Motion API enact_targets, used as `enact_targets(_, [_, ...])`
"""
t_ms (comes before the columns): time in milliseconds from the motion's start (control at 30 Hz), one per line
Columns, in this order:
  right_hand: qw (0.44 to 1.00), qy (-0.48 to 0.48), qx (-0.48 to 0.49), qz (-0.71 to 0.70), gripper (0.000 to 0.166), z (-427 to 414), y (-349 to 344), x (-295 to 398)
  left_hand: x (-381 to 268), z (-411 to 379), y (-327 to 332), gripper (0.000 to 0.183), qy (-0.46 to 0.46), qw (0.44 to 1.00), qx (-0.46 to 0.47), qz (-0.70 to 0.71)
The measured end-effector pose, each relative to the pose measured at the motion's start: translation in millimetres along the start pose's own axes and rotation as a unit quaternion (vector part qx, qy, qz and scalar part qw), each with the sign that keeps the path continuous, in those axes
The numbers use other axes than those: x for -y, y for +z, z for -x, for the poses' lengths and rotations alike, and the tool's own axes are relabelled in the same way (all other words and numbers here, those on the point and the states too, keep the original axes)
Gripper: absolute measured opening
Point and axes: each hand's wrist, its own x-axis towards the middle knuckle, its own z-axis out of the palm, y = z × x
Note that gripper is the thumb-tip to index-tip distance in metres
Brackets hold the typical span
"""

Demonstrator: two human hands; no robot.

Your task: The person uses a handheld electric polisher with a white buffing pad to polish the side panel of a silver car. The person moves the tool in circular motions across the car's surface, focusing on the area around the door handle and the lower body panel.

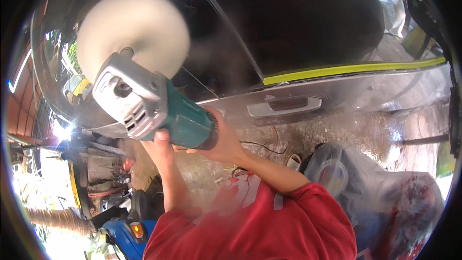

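Observation:
A teal rotary polisher (187, 117) with a silver metal gear head is held up in both hands beside a car. Its round, cream-coloured polishing pad (144, 25) is blurred as if spinning; whether it touches the car's dark glossy panel (202, 79) I cannot tell. My right hand (222, 139) grips the rear of the teal body. Under the front of the machine, my left hand (158, 150) holds on with its thumb up against the body; its fingers are largely hidden. Yellow tape (353, 70) runs along the lower edge of the car window, above a door handle (285, 105).
A dark cord (269, 147) lies on the wet-looking concrete floor (325, 133). Something bulky under clear plastic sheeting (361, 191) stands close on my right. At lower left is a blue vehicle (122, 238), apparently a motorcycle, with an orange lamp.

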Motion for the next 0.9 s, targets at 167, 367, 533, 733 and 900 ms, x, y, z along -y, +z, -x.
enact_targets(167, [1.000,0.016,0.016,0.005,0.091,20,2,-52,32,28,-3,0.084,-0.041,0.996,0.082,-0.010])
enact_targets(367, [0.984,0.079,-0.054,-0.150,0.094,108,-6,-110,80,99,19,0.077,-0.167,0.963,0.200,0.070])
enact_targets(533, [0.992,0.110,-0.013,-0.063,0.092,117,-6,-131,106,119,0,0.089,-0.239,0.950,0.150,0.136])
enact_targets(733, [0.990,0.070,0.105,0.066,0.096,111,34,-142,132,140,-84,0.083,-0.180,0.974,0.055,0.128])
enact_targets(900, [0.970,0.096,0.191,0.111,0.096,133,52,-157,186,179,-144,0.082,-0.255,0.961,0.003,0.109])
